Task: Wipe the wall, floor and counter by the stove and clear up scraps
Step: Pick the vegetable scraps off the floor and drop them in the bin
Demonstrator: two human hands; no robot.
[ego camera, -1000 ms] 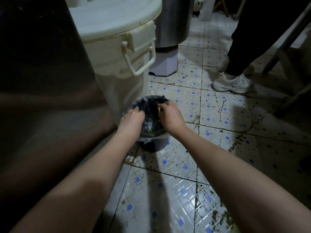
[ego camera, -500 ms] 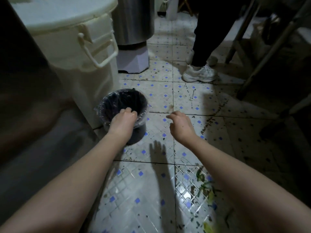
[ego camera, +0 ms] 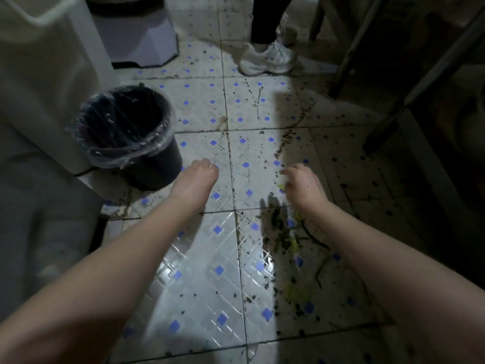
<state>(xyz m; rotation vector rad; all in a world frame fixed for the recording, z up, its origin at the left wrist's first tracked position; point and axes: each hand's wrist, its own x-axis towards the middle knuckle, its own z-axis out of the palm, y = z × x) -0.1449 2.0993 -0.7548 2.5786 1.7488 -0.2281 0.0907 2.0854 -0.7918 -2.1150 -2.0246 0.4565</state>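
Observation:
A small black bin (ego camera: pixel 126 132) lined with clear plastic stands on the dirty white floor tiles (ego camera: pixel 210 271) with blue diamonds. My left hand (ego camera: pixel 196 179) hovers just right of the bin, fingers curled down, holding nothing that I can see. My right hand (ego camera: pixel 301 185) hangs over the floor further right, fingers loosely bent and apart, with a speck of yellow-green by the fingertips. Green and yellow vegetable scraps (ego camera: pixel 288 237) lie scattered on the tiles under and behind my right wrist, partly hidden by my forearm.
A large cream lidded container (ego camera: pixel 44 74) stands at the left behind the bin, with a pale plinth (ego camera: pixel 136 35) beyond. Another person's white shoe (ego camera: pixel 267 60) and dark trouser leg are ahead. Dark furniture legs (ego camera: pixel 393 69) cross the right side.
Both hands have left the bin: the left came off its rim to the right, the right moved down over the scraps. The view tilted down toward the floor.

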